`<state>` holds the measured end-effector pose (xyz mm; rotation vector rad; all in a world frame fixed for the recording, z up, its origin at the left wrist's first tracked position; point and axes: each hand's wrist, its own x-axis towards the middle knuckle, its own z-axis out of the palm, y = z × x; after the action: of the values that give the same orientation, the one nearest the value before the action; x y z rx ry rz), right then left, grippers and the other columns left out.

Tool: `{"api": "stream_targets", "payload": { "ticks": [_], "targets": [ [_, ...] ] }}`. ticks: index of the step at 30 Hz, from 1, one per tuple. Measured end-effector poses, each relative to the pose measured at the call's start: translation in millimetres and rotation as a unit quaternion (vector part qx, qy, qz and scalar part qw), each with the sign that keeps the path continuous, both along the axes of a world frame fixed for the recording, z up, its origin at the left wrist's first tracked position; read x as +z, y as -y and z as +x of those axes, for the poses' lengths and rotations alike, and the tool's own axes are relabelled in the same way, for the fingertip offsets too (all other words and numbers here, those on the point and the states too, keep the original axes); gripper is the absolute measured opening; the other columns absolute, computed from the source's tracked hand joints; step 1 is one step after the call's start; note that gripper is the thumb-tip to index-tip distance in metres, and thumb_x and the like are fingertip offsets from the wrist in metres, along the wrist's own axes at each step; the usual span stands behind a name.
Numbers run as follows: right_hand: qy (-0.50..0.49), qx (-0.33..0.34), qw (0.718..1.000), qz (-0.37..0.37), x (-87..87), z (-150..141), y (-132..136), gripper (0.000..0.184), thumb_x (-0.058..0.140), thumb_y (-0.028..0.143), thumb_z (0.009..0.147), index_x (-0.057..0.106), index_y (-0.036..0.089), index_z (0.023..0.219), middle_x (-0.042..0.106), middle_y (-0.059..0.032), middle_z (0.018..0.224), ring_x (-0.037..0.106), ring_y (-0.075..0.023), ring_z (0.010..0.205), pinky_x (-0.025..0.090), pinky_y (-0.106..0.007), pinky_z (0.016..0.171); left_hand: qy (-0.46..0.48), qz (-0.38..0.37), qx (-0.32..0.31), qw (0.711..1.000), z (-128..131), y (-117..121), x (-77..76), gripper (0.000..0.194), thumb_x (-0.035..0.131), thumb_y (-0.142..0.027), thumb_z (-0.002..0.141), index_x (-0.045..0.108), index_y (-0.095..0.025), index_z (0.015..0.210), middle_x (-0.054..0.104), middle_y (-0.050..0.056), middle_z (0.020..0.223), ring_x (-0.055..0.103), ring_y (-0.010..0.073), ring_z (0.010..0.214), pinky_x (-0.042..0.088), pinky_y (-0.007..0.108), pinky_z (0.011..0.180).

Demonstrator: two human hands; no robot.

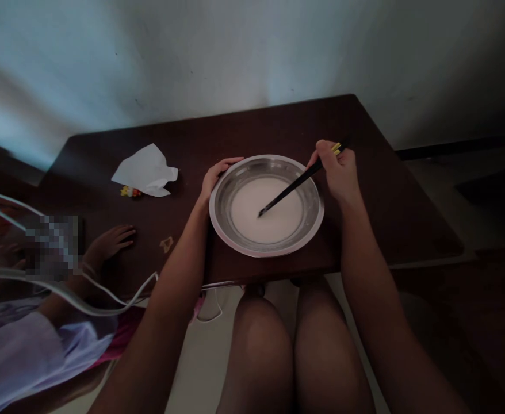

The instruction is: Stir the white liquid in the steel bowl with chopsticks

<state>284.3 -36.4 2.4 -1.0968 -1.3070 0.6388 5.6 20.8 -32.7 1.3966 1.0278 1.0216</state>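
A round metal bowl (310, 221) sits on the dark wooden table (244, 129) and holds a white liquid (274, 215). My left hand (213, 175) rests against the bowl's left rim, fingers curled along its edge. My right hand (339, 167) is closed around dark chopsticks (293, 185) with a yellow-marked top end. Their tips dip into the white liquid near the bowl's middle.
A crumpled white tissue (144, 171) lies on the table to the left, with a small colourful object (130, 191) beside it. Another person's hand (110, 241) lies flat on the table's left part. White cables (106, 299) hang at the left. A pale wall rises behind the table.
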Motion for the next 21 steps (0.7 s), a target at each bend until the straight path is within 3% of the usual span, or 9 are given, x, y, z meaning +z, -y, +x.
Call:
{"api": "stream_targets", "payload": {
  "ticks": [5, 11, 16, 21],
  "targets": [
    [-0.023, -0.077, 0.996, 0.031, 0.0, 2.5, -0.5, 0.051, 0.047, 0.06, 0.087, 0.054, 0.023, 0.053, 0.049, 0.0011, 0.05, 0.055, -0.0136, 0.056, 0.044, -0.031, 0.061, -0.001, 0.007, -0.003, 1.0, -0.3, 0.5, 0.2, 0.036, 0.043, -0.027, 0.078, 0.07, -0.017, 0.1, 0.071, 0.008, 0.111, 0.061, 0.0241, 0.11, 0.048, 0.037, 0.097],
    [0.012, 0.013, 1.0, -0.015, 2.0, -2.0, 3.4, 0.05, 0.052, 0.064, 0.082, 0.055, 0.023, 0.054, 0.05, 0.001, 0.051, 0.054, -0.0134, 0.057, 0.043, -0.03, 0.059, -0.012, 0.006, -0.009, 1.0, 0.5, 1.5, 1.6, 0.038, 0.042, -0.03, 0.08, 0.069, -0.017, 0.103, 0.071, 0.007, 0.109, 0.062, 0.0242, 0.108, 0.048, 0.037, 0.095],
    [-0.029, -0.078, 0.996, 0.027, -1.7, 2.6, -1.8, 0.051, 0.049, 0.057, 0.088, 0.052, 0.022, 0.051, 0.049, 0.0011, 0.051, 0.051, -0.0124, 0.054, 0.042, -0.03, 0.06, -0.001, -0.002, -0.005, 1.0, 0.1, 0.0, 0.1, 0.036, 0.044, -0.028, 0.078, 0.07, -0.018, 0.101, 0.071, 0.007, 0.11, 0.062, 0.0245, 0.109, 0.048, 0.037, 0.095],
    [0.01, 0.008, 1.0, -0.002, 0.0, -0.6, 0.4, 0.05, 0.05, 0.06, 0.085, 0.055, 0.022, 0.054, 0.05, 0.001, 0.052, 0.056, -0.0134, 0.059, 0.043, -0.031, 0.061, 0.004, -0.004, 0.003, 1.0, 1.8, 1.6, 1.0, 0.036, 0.043, -0.027, 0.079, 0.07, -0.018, 0.1, 0.071, 0.007, 0.112, 0.061, 0.025, 0.112, 0.048, 0.038, 0.098]
  ]
}}
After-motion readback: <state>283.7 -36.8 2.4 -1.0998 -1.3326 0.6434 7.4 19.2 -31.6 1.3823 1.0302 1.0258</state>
